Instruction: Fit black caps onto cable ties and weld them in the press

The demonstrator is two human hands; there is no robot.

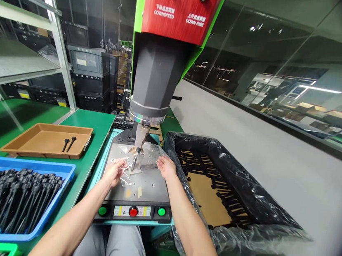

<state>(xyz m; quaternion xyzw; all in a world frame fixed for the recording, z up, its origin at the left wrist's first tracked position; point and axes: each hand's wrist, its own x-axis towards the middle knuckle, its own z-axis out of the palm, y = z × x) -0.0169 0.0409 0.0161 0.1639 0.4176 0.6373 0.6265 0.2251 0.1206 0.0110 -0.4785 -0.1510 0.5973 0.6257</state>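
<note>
Two hands are up on the grey plate [148, 183] of a press-type machine, one on each side of the tool tip [138, 157] that hangs down from the big grey cylinder [155, 84]. The left hand [115, 172] has its fingers pinched together on the edge of a clear plastic bag [148, 160], which lies crumpled on the plate right at the tool tip. The right hand [166, 167] sits on the other end of the same bag, fingers curled down onto it; can't really tell if it's gripping or just pressing, the film is too see-through and small.

Front edge of the machine has two green buttons [102, 210] and a red button [133, 212] between them, well below both hands.

Off to the left on the green table [95, 135] there's a brown tray [47, 140] with a couple of black screws [68, 143] in it, and nearer the camera a blue bin [56, 197] packed with long black screws [7, 195]. To the right of the machine sits a crate lined with black plastic [244, 191], with brown cardboard [206, 198] at the bottom and rows of dark parts along it. Metal shelving [11, 58] stands at far left, and the red panel [181, 9] up top reads DOWNSPEED and DOWN RISE.
</note>
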